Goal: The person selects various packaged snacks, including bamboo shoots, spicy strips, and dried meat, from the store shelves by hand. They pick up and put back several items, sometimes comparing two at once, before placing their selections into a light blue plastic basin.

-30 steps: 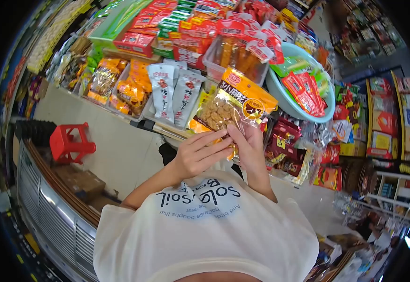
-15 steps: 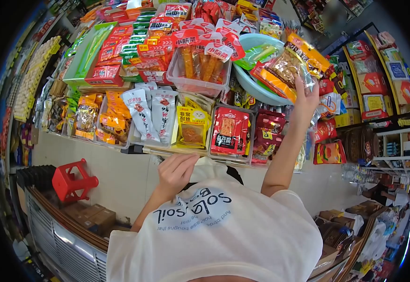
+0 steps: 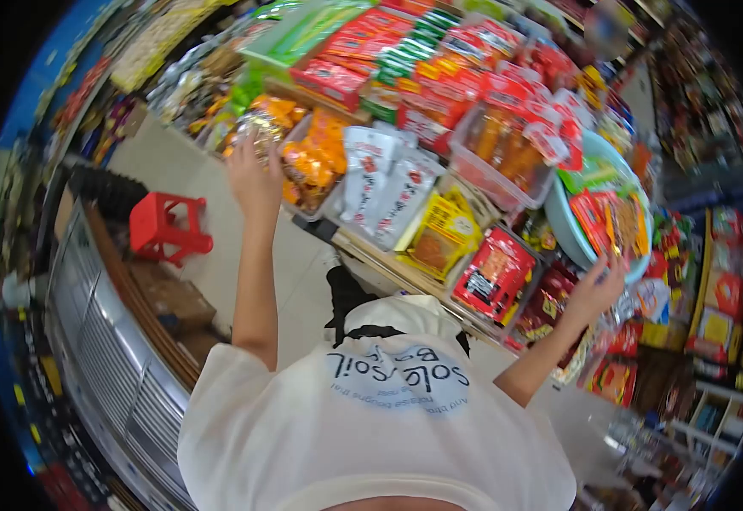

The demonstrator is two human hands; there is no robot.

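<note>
My left hand (image 3: 256, 175) reaches over a bin at the table's left front, its fingers apart at a shiny orange-and-clear snack bag (image 3: 262, 128). A bin of orange snack bags (image 3: 316, 157) stands beside it. At the far right, my right hand (image 3: 599, 289) is at the near rim of a light blue basin (image 3: 565, 223), fingers slightly spread and blurred. An orange-edged snack bag (image 3: 625, 220) lies in the basin just beyond the fingertips, with red and green packets around it. Contact between these fingers and the bag is hard to make out.
White packets (image 3: 388, 183), yellow packets (image 3: 442, 237) and red packets (image 3: 496, 271) fill front bins. A clear tub (image 3: 495, 166) of snack sticks stands behind them. A red stool (image 3: 167, 226) is on the floor at left, near a metal-slatted counter (image 3: 116, 307).
The view has turned. My left hand has gone from near my chest out to the left snack bin. The snack bag my right hand held up now rests in the basin.
</note>
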